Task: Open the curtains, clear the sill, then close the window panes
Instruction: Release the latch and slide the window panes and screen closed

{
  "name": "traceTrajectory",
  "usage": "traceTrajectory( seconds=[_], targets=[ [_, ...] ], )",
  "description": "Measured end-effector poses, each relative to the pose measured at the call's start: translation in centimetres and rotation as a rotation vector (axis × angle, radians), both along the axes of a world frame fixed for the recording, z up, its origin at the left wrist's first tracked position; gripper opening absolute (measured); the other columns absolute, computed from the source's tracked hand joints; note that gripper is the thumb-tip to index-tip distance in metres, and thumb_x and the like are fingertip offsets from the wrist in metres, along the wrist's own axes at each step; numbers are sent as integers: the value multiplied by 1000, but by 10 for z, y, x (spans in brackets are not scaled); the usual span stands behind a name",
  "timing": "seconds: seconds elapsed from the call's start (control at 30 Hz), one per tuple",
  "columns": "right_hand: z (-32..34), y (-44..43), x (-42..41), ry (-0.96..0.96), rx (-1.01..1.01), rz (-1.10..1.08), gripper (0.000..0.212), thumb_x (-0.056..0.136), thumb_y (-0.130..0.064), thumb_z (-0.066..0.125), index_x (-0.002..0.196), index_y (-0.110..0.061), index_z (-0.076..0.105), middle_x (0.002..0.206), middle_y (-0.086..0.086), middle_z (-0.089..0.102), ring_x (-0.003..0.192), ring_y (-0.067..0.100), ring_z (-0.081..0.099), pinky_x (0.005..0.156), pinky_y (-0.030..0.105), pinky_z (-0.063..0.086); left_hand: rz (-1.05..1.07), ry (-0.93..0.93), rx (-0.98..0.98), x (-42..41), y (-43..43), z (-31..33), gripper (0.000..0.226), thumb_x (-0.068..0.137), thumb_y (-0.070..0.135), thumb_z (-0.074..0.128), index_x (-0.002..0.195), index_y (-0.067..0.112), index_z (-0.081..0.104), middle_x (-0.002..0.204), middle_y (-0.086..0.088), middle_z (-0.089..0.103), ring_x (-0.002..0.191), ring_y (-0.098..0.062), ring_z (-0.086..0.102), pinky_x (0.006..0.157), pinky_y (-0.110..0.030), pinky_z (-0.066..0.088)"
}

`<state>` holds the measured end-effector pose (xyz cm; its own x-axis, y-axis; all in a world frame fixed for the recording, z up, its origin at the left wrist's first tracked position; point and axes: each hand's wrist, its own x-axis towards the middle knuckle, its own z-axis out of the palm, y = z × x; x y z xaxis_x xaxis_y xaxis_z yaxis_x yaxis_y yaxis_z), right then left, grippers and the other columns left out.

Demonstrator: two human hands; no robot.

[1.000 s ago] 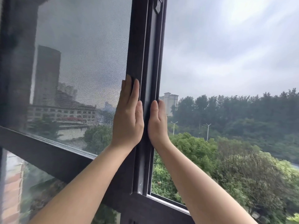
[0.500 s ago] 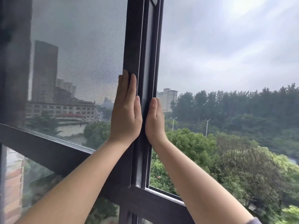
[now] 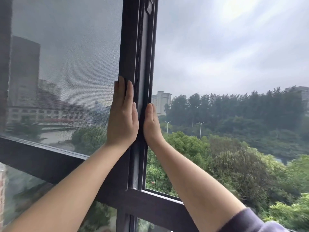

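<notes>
A dark-framed window pane stile runs upright through the middle of the view. My left hand lies flat against its left face, fingers together and pointing up, the thumb along the stile. On the stile's right edge is my right hand, with its thumb on the front and its fingers hidden behind the edge. The stile is held between the two hands. Left of it a grey mesh screen fills the pane. To the right the window opening shows sky and trees.
A dark horizontal frame rail crosses below the mesh and continues under the opening. A latch piece sits at the top of the stile. Fixed glass lies below the rail. A purple sleeve covers my right upper arm.
Both hands keep the same hold on the stile. The view has drifted slightly, so stile and hands sit a little further left. I cannot tell whether the pane has slid.
</notes>
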<state>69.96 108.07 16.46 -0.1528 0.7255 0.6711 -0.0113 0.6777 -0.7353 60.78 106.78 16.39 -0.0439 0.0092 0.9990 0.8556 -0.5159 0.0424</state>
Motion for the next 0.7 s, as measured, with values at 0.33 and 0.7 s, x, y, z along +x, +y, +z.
traceTrajectory(
  seconds=[0.33, 0.7],
  targets=[
    [-1, 3, -4, 0, 24, -55, 50, 105, -36, 17, 147, -11, 30, 149, 4, 38, 127, 3, 33, 95, 10, 16, -21, 4, 14, -3, 1, 0, 54, 100, 15, 32, 151, 2, 21, 160, -17, 13, 149, -19, 6, 121, -25, 7],
    [7, 2, 14, -195, -4, -64, 51, 105, -39, 19, 151, -18, 18, 157, 1, 26, 144, 16, 23, 100, 15, 14, 139, 24, -59, 1, -9, 2, 55, 100, 19, 27, 151, 0, 20, 160, -21, 14, 149, -30, 12, 122, -36, 14]
  ],
)
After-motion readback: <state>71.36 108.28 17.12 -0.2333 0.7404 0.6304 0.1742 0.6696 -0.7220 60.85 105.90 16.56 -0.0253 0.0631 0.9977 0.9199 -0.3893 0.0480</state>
